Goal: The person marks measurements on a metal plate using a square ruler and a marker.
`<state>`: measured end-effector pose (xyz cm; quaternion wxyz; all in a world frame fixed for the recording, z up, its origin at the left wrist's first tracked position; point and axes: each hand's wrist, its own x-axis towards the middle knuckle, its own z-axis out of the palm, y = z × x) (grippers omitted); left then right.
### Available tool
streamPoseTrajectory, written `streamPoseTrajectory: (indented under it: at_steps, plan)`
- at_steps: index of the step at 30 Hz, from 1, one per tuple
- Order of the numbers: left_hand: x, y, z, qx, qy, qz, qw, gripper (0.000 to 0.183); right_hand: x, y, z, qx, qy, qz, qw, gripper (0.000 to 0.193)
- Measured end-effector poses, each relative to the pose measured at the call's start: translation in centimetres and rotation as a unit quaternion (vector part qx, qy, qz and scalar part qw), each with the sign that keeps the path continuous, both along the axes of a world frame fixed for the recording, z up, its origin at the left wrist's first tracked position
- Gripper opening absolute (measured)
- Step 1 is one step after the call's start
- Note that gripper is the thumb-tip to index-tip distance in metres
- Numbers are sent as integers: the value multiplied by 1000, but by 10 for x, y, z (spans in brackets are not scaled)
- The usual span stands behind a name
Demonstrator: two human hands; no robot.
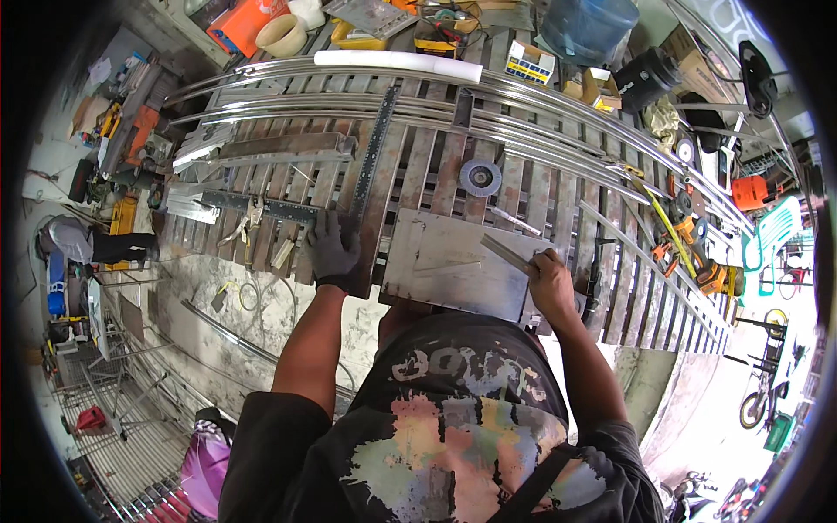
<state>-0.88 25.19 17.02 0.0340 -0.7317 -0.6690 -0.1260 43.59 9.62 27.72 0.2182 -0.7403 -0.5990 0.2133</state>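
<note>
My left hand (334,248), in a dark grey glove, has its fingers closed on the corner of a black framing square (373,157). One arm of the square runs away from me across the slats, the other to the left. My bare right hand (552,281) grips a narrow flat metal strip (507,254), tilted over the right side of a steel plate (436,248). The plate lies at the near edge of the slatted metal bench (449,174), with a thin light rod on it. Beyond the plate are a marker-like stick (515,220) and a grey flap disc (479,178).
Long shiny metal tubes (392,103) and a white roll (398,64) span the bench's far side. Locking pliers (253,220) lie by the square. Yellow power tools (717,279) and a tape measure (676,231) sit at the right. Another person (83,240) bends at far left.
</note>
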Motion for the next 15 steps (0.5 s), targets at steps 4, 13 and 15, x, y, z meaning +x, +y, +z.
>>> streamPoseTrajectory:
  at_steps: [4, 13, 15]
  plan:
    - [-6, -4, -1, -1, -8, -24, 1000, 86, 0, -12, -20, -35, 9, 19, 999, 22]
    - [93, -35, 119, -144, -104, -275, 945, 55, -1, -62, -12, -46, 66, -102, 992, 30]
    - [121, -27, 132, -311, -4, -350, 883, 41, -11, -76, 2, -65, 82, -129, 986, 31]
